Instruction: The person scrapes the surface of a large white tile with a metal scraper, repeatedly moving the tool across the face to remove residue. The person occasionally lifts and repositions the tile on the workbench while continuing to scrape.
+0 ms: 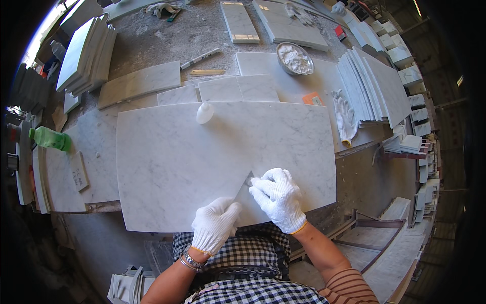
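A large white marble slab (pixel 162 167) with grey veins lies flat in front of me, its near edge at my checked apron. My left hand (pixel 216 223), in a white knitted glove, is closed at the slab's near edge around a putty knife (pixel 243 186); the handle is hidden in the fist. The grey, triangular blade points up and right. My right hand (pixel 277 195), gloved alike, has its fingers pinched together at the blade's wide end. Whether something small is between them is hidden. A small white squeeze bottle (pixel 204 113) stands near the slab's far edge.
Beyond the slab are a metal bowl (pixel 309 72) of white material, an orange card (pixel 313 98), a marker (pixel 201 58) and smaller slabs (pixel 220 88). Loose gloves (pixel 345 119) lie beside stacked slabs (pixel 379 88) at right. A green bottle (pixel 52 139) lies at left.
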`<action>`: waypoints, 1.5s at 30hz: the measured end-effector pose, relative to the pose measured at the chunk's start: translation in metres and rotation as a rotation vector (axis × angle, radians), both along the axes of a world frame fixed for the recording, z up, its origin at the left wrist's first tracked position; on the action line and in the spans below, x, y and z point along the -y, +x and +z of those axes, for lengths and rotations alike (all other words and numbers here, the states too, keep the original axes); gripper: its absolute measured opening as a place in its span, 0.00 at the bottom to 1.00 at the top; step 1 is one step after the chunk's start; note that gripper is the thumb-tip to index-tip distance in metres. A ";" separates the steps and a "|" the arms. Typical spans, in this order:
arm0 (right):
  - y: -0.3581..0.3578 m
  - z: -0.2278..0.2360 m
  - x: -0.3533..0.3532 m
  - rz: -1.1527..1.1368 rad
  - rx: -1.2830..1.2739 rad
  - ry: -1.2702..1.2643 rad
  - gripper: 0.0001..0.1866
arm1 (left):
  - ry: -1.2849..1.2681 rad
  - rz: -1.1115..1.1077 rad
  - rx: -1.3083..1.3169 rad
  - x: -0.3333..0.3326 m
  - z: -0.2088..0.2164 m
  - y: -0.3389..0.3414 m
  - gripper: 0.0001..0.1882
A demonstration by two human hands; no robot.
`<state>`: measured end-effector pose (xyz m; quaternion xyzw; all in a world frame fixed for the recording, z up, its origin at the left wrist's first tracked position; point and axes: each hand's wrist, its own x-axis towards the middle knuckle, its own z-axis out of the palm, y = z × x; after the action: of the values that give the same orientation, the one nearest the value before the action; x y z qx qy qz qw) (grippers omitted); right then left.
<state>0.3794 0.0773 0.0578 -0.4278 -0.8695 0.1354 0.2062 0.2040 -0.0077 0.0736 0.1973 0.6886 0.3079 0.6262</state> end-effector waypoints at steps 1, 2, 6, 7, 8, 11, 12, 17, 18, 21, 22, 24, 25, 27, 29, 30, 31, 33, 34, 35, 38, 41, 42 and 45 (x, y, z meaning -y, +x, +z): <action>0.000 0.000 -0.001 0.021 -0.017 0.008 0.10 | -0.003 -0.001 -0.002 0.000 0.000 0.000 0.18; 0.001 -0.001 -0.001 0.033 -0.039 0.005 0.10 | -0.006 -0.003 -0.005 0.000 0.000 0.000 0.19; 0.001 0.000 -0.002 -0.108 0.023 -0.018 0.10 | -0.015 -0.007 -0.008 0.000 -0.001 0.000 0.19; 0.001 0.001 -0.001 -0.025 -0.007 -0.001 0.10 | -0.008 -0.001 0.000 0.000 -0.001 0.000 0.19; 0.001 0.002 -0.001 0.007 -0.024 -0.017 0.10 | -0.006 0.000 -0.001 0.000 -0.001 0.000 0.19; 0.000 0.003 -0.001 0.013 0.000 -0.007 0.10 | 0.003 0.001 -0.013 0.001 -0.001 0.001 0.19; 0.000 0.003 -0.001 0.000 0.023 0.014 0.09 | 0.003 -0.002 -0.031 0.001 -0.001 0.001 0.19; 0.001 0.002 -0.003 0.038 -0.008 0.009 0.10 | 0.008 -0.008 -0.034 0.002 -0.002 0.002 0.18; 0.001 0.001 -0.003 0.021 0.004 0.023 0.10 | 0.009 -0.014 -0.051 0.002 -0.002 0.002 0.18; 0.002 -0.001 -0.003 0.032 -0.017 -0.003 0.10 | 0.002 -0.005 -0.056 0.002 -0.002 0.002 0.18; 0.002 -0.002 -0.002 0.076 -0.068 0.000 0.10 | 0.009 -0.001 -0.050 0.002 -0.003 0.002 0.18; 0.002 -0.003 -0.002 0.021 -0.011 0.031 0.10 | 0.008 -0.017 -0.068 0.002 -0.003 0.002 0.19; 0.003 -0.004 -0.002 -0.022 0.007 0.025 0.10 | 0.011 -0.010 -0.047 0.002 -0.003 0.002 0.19; 0.003 -0.004 -0.002 0.010 0.003 0.029 0.10 | 0.011 -0.011 -0.048 0.002 -0.003 0.001 0.20; 0.003 -0.004 -0.002 0.016 -0.014 -0.001 0.10 | 0.009 -0.009 -0.027 0.002 -0.003 0.001 0.20; 0.003 -0.003 -0.002 0.022 -0.030 -0.016 0.10 | 0.007 -0.012 -0.034 0.002 -0.003 0.000 0.20; 0.002 -0.002 -0.001 0.054 -0.074 -0.015 0.10 | 0.004 -0.008 -0.022 0.002 -0.003 0.000 0.20; 0.001 -0.001 0.000 -0.027 0.019 0.007 0.10 | -0.004 -0.010 -0.029 0.002 -0.003 0.000 0.20; 0.000 0.000 0.001 -0.096 0.055 0.006 0.10 | 0.004 -0.009 -0.020 0.002 -0.003 0.000 0.20; -0.001 0.001 0.004 -0.006 -0.001 -0.007 0.09 | 0.005 -0.016 -0.020 0.002 -0.003 -0.001 0.20; -0.002 0.000 0.006 0.109 -0.115 -0.084 0.09 | 0.001 -0.022 -0.029 0.002 -0.005 -0.001 0.21; 0.006 -0.003 -0.009 -0.099 -0.022 0.028 0.09 | 0.000 -0.006 -0.009 0.003 -0.007 -0.001 0.20; 0.009 -0.004 -0.013 -0.188 -0.108 -0.094 0.08 | -0.008 -0.009 -0.011 0.004 -0.007 -0.002 0.20; 0.015 -0.005 -0.020 -0.239 -0.460 -0.226 0.06 | 0.015 0.003 0.061 0.004 -0.007 -0.006 0.19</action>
<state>0.3940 0.0970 0.0530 -0.5056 -0.7227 0.2996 0.3637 0.1981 -0.0122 0.0668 0.1916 0.6671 0.3200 0.6449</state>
